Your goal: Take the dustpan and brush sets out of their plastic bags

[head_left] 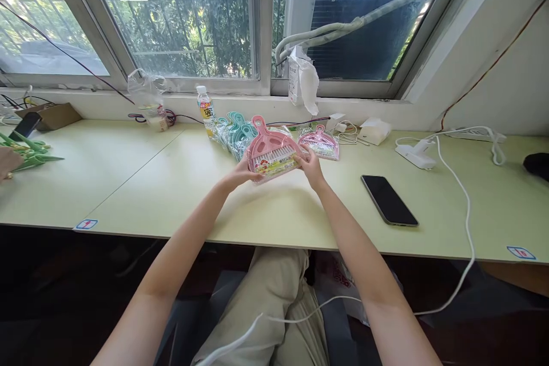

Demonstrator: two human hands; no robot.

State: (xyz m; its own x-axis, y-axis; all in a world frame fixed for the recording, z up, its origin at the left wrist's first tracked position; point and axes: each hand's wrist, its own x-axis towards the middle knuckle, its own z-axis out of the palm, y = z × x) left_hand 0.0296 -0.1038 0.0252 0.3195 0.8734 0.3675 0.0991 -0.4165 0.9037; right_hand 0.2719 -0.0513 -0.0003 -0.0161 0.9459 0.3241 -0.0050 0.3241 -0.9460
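Observation:
A pink dustpan and brush set (272, 151) in clear plastic wrap is held up above the table by both hands. My left hand (242, 174) grips its lower left corner, and my right hand (309, 164) holds its right edge. Just behind it, to the left, several wrapped teal sets (235, 131) lie in an overlapping row, partly hidden by the pink one. Another wrapped pink set (319, 142) lies on the table to the right of my right hand.
A bottle (206, 111) stands behind the teal sets. On the right are a black phone (389, 200), a white power strip (416, 154) and a cable crossing the table's front edge. A plastic bag (148, 100), cardboard box (58, 116) and green leaves (36, 151) are at left.

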